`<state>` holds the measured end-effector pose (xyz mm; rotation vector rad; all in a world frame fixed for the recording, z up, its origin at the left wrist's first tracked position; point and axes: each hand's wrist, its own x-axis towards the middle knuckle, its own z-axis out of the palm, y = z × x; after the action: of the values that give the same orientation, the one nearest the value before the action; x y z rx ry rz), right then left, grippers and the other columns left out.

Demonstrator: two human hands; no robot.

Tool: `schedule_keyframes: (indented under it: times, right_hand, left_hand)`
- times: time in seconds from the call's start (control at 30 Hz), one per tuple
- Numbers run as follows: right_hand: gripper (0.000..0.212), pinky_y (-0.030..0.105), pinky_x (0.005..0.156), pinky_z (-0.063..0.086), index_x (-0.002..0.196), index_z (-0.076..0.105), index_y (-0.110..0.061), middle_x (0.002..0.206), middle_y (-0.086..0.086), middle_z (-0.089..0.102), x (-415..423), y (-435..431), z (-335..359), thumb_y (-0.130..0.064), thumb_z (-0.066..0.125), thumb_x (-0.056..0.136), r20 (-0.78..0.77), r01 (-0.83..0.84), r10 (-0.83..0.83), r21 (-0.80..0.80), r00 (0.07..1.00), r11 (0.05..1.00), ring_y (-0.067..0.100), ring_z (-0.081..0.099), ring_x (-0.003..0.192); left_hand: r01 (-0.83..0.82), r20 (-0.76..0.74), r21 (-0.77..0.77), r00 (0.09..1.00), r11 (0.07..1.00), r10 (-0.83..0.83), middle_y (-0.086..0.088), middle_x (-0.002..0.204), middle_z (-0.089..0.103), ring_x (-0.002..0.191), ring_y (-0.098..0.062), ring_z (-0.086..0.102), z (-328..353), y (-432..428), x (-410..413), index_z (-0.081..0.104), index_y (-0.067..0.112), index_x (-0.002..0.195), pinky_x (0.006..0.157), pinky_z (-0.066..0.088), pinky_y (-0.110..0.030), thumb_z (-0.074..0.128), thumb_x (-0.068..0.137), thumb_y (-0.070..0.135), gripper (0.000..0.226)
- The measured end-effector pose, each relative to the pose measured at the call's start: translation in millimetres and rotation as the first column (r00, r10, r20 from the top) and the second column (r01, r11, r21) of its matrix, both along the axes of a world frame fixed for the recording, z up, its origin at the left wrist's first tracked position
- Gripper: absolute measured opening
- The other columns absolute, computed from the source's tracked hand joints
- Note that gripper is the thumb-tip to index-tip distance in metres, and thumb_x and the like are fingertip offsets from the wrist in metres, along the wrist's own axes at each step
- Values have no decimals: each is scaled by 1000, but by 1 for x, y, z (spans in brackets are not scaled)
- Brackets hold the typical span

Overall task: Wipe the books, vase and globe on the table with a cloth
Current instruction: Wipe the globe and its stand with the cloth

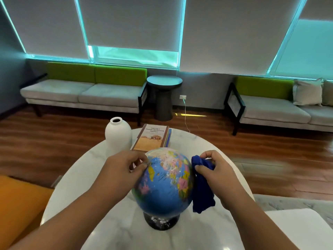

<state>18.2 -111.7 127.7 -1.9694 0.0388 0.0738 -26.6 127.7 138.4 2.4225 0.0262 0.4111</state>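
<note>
A globe stands on its dark base near the middle of a round white marble table; the person's left hand, fingers curled, pinches with thumb and forefinger at the globe's upper-left side; the right hand grips a bunched blue cloth, which hangs touching the globe's right side; behind the globe, a white vase stands upright at the table's far-left edge, just beside a stack of books lying flat.
</note>
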Motion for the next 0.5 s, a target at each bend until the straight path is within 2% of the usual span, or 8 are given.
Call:
schedule_keyframes:
  times: [0.13,0.23,0.33,0.5]
  right_hand:
    - [21,30,70,53,93,56,-32,92,-7,62,-7,4,-7,-15,66,85,7,-35,35,-1,999,999,13,60,84]
    - [21,35,72,57,89,60,-30,88,-5,64,-13,0,-10,-12,68,82,-31,-86,87,19,996,996,17,63,82]
    - [24,40,72,58,80,65,-30,83,-3,67,-16,-8,-10,-7,69,78,-70,-115,120,68,990,991,22,66,82]
    - [21,30,66,52,91,61,-30,94,-4,63,-10,-13,-10,-10,67,85,17,48,-50,114,999,992,20,61,87]
  left_hand:
    - [-44,-26,-108,999,993,41,18,81,60,76,-3,54,-1,-9,0,63,39,77,61,39,-12,72,83,21,20]
    - [-77,-36,-180,997,981,72,18,84,62,80,-3,57,-2,-11,2,62,40,72,64,44,-15,74,82,18,26]
    - [-92,-65,-266,995,960,77,17,87,65,83,-4,59,-3,-10,2,67,35,73,67,47,-17,74,80,15,22]
    - [-97,-73,-351,994,931,76,15,86,67,84,-4,62,-3,-13,1,70,31,73,68,51,-18,75,80,10,22]
